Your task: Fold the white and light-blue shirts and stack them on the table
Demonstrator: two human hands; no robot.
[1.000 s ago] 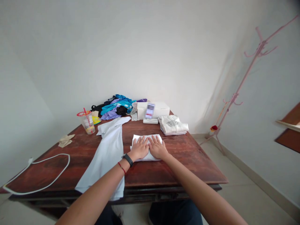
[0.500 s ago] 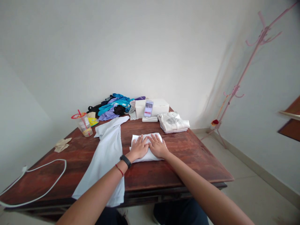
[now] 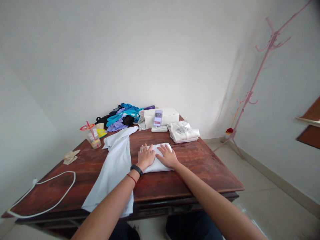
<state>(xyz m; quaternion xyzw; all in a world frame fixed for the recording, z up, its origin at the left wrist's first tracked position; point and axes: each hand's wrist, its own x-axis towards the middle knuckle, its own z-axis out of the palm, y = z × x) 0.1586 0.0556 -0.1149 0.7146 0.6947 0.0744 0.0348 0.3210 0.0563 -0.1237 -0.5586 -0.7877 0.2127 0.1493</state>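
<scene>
A folded white garment lies in the middle of the dark wooden table. My left hand rests flat on its left half, fingers spread. My right hand presses flat on its right half. The two hands lie side by side, a small gap between them. A black band and a red string circle my left wrist. Just left of the folded garment, a long pale blue garment lies spread out and hangs over the table's near edge.
At the back stand a white box, a folded cream garment, a heap of coloured clothes and a plastic cup with a straw. A white cable loops at the left. A pink coat stand rises by the right wall.
My hands have slid slightly apart on the folded white garment, the left one toward its left edge. The view has shifted a little.
</scene>
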